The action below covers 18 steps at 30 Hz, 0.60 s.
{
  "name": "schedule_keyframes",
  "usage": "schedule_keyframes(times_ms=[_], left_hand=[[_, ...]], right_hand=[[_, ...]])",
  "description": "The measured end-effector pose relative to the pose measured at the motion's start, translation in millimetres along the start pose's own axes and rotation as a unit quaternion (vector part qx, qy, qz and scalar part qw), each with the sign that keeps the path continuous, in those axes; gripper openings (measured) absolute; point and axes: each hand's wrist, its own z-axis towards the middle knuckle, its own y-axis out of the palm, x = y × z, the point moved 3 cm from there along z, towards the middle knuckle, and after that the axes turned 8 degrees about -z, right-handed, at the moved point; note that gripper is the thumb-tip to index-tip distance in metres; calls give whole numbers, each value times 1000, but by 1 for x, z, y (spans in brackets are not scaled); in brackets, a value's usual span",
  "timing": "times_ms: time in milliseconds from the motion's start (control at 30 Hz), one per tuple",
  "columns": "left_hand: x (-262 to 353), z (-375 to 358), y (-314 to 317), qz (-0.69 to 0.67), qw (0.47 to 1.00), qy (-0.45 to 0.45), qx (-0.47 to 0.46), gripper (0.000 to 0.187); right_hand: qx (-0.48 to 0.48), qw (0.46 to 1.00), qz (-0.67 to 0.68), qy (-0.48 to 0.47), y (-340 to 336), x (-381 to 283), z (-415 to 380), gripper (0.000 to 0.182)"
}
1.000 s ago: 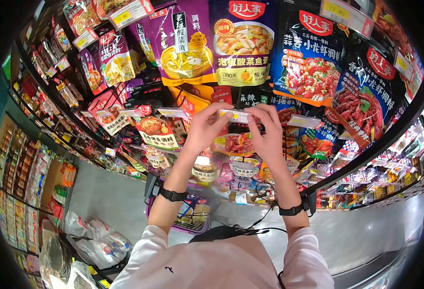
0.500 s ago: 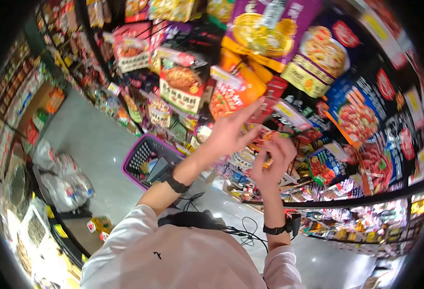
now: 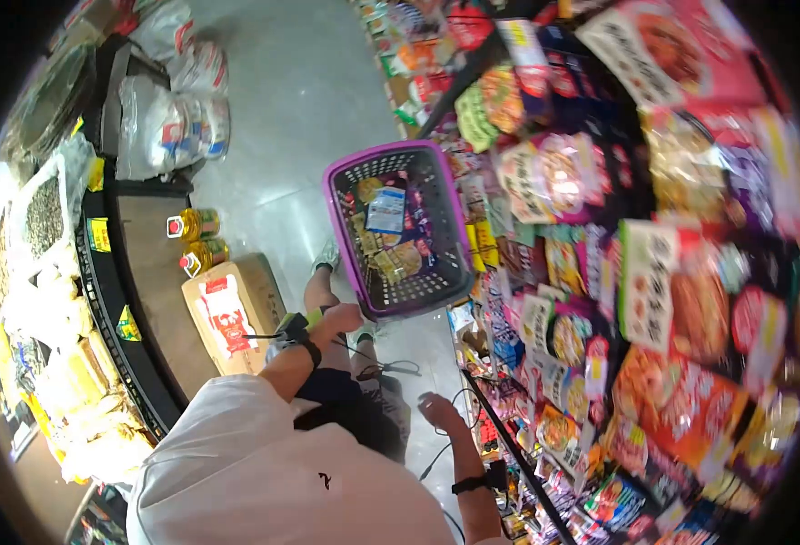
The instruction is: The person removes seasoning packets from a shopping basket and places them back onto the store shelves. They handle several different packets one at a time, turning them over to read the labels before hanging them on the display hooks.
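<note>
My left hand (image 3: pixel 342 317) is closed in a fist near the lower left corner of a purple-rimmed shopping basket (image 3: pixel 335 213). Whether it grips something there is hidden. Inside the basket are several packets, among them a blue-and-white packet (image 3: pixel 386 211) and a yellowish packet (image 3: pixel 400 262). My right hand (image 3: pixel 438 411) hangs lower, beside the shelf edge, its fingers loosely bent and apart with nothing seen in them. Black bands circle both wrists. A dark cable (image 3: pixel 400 367) runs between the hands.
Seasoning packets, such as an orange packet (image 3: pixel 677 400), hang in rows on the right. To the left stand a cardboard box (image 3: pixel 259 291), oil bottles (image 3: pixel 202 223), plastic bags (image 3: pixel 177 127) and a bulk-goods counter (image 3: pixel 114 300). Grey floor (image 3: pixel 291 100) lies between.
My view has turned left, bringing the basket nearer the middle. Both hands have come down from the hanging packets. My left hand has gone from outstretched fingers to a fist.
</note>
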Motion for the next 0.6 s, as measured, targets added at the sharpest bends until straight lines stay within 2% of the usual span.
schedule_keyframes(times_ms=[33, 100, 133, 167, 233, 267, 333, 367, 400, 433, 467, 500, 567, 600], left_hand=[[-14, -10, -25, -27, 997, -17, 75, 29], [-19, -30, -78, -57, 964, -25, 259, 24], [-17, -28, -104, -62, 944, -18, 322, 21], [-15, -20, -122, -69, 930, -13, 362, 18], [-50, 26, -121, -107, 967, -11, 229, 18], [-67, 57, -112, -129, 968, -2, 215, 18], [-89, 106, -108, -186, 967, 8, 171, 17], [-91, 126, -119, -221, 965, 10, 144, 17], [-92, 147, -129, -219, 957, 40, 188, 17], [-93, 165, -137, -218, 946, 70, 228, 17], [-90, 179, -152, -244, 946, 40, 210, 15], [-91, 197, -165, -270, 943, 12, 193, 14], [-111, 249, -170, -189, 968, 26, 161, 18], [-116, 272, -174, -199, 965, -30, 168, 19]], right_hand=[[-61, 998, 2, 24, 11, 0, 20, 28], [-53, 998, 2, 34, 14, 7, 67, 27], [-44, 998, 5, 38, 18, 9, 98, 27], [43, 994, -56, -87, 29, 28, 133, 21], [119, 982, 145, 35, -4, 8, 201, 16], [133, 979, 157, 15, -14, 6, 240, 18], [121, 966, 227, 12, -13, 18, 320, 18], [49, 938, 341, 44, -20, 22, 362, 19], [80, 950, 299, 40, -19, 39, 402, 20], [121, 973, 196, -5, -27, 41, 431, 21], [171, 980, 88, -41, -36, 43, 461, 21], [174, 979, 110, 4, -32, 54, 489, 23], [169, 961, 189, 112, -18, 68, 537, 27], [178, 960, 181, 119, -11, 69, 558, 30]])
